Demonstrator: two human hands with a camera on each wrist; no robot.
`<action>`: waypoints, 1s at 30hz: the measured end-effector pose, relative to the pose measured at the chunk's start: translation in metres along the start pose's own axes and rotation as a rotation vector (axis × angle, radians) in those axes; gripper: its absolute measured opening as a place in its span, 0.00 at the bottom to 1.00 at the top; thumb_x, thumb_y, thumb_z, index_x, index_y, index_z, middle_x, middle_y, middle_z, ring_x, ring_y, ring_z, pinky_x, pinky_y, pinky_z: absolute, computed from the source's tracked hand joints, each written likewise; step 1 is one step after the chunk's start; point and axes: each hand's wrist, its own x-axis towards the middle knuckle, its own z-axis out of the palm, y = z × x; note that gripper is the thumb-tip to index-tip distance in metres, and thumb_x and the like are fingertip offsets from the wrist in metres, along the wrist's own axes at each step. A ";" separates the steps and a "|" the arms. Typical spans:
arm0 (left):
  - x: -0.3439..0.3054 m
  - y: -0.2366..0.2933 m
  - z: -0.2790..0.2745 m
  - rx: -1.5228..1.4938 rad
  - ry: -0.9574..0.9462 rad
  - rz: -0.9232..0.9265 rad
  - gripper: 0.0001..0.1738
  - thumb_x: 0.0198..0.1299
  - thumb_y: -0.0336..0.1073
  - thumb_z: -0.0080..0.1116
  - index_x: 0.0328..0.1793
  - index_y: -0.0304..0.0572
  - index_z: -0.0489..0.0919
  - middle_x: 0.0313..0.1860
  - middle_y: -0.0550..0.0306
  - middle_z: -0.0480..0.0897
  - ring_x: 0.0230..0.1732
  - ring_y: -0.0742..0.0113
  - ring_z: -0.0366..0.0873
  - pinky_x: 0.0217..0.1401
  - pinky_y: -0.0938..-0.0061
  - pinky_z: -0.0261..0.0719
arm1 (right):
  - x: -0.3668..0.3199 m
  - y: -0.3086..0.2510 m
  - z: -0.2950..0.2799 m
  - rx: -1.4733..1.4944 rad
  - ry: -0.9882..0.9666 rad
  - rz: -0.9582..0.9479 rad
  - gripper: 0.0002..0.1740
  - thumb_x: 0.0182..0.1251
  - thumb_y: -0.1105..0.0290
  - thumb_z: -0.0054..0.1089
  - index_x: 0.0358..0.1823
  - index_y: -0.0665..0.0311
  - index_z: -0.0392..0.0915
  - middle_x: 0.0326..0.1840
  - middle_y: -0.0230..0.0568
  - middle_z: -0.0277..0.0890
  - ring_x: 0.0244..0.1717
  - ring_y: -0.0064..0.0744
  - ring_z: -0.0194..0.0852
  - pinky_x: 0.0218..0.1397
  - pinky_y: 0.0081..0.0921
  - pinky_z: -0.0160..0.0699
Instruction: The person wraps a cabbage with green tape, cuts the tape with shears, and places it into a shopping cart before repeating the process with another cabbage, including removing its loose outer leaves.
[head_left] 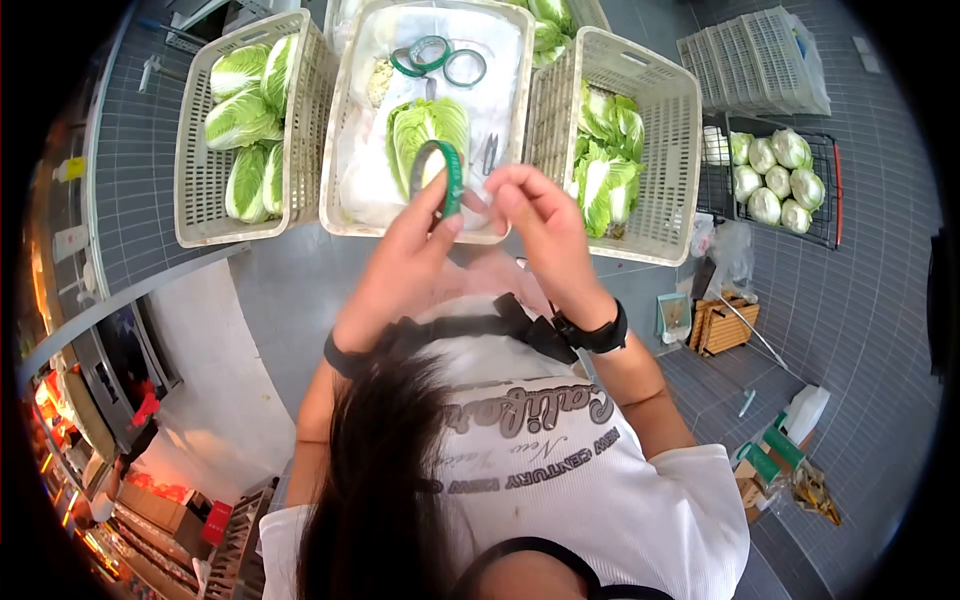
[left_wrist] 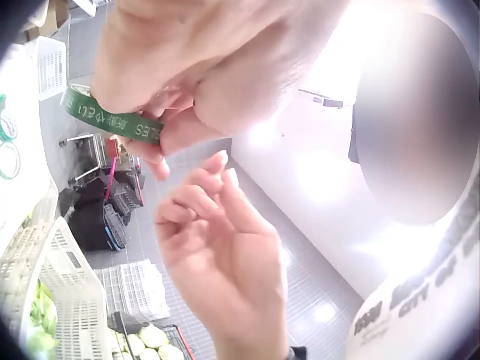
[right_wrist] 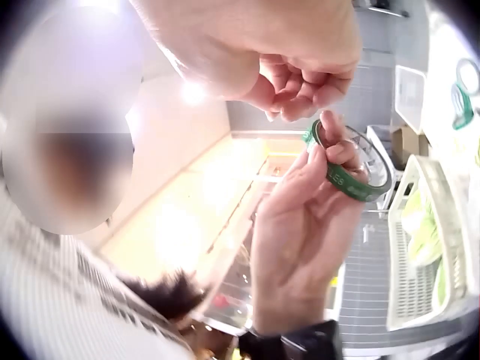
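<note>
My left hand (head_left: 402, 262) holds a roll of green printed tape (head_left: 453, 182) above the front of the cloth-lined crate (head_left: 343, 190). In the right wrist view, its fingers pass into the ring and the thumb lies against the tape (right_wrist: 346, 184). Close by on the right is my right hand (head_left: 552, 232), its fingers loosely bent and nothing visible between them. The left wrist view shows the right hand (left_wrist: 225, 262) just apart from the tape roll (left_wrist: 105, 116). Behind the roll lies a Chinese cabbage (head_left: 430, 125) on the white lining, partly covered by it.
More tape rolls (head_left: 465, 68) lie at the crate's back, with dark snips (head_left: 490, 154) on the right side. Crates of cabbages (head_left: 245, 115) and leafy greens (head_left: 608, 185) flank it. Farther right stand a basket of pale cabbages (head_left: 778, 178) and stacked crates (head_left: 750, 65).
</note>
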 end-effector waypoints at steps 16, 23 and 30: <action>-0.002 -0.012 0.008 -0.021 -0.046 0.025 0.30 0.66 0.26 0.49 0.74 0.32 0.56 0.52 0.54 0.75 0.54 0.69 0.73 0.58 0.75 0.72 | 0.016 0.008 -0.001 -0.595 0.007 -0.436 0.11 0.59 0.77 0.63 0.43 0.64 0.78 0.34 0.36 0.71 0.33 0.27 0.71 0.41 0.23 0.72; -0.003 -0.017 0.001 0.144 -0.090 0.126 0.32 0.66 0.24 0.48 0.76 0.32 0.54 0.60 0.54 0.71 0.55 0.71 0.70 0.61 0.74 0.69 | 0.018 0.020 -0.003 -0.673 -0.001 -0.545 0.10 0.55 0.78 0.65 0.39 0.65 0.76 0.37 0.41 0.73 0.33 0.34 0.73 0.39 0.26 0.73; -0.006 -0.025 0.002 0.087 -0.091 0.053 0.31 0.66 0.24 0.47 0.75 0.33 0.55 0.56 0.55 0.73 0.52 0.71 0.71 0.59 0.73 0.69 | 0.019 0.029 -0.011 -0.630 -0.109 -0.329 0.08 0.59 0.75 0.63 0.39 0.65 0.74 0.34 0.40 0.70 0.31 0.35 0.71 0.36 0.28 0.71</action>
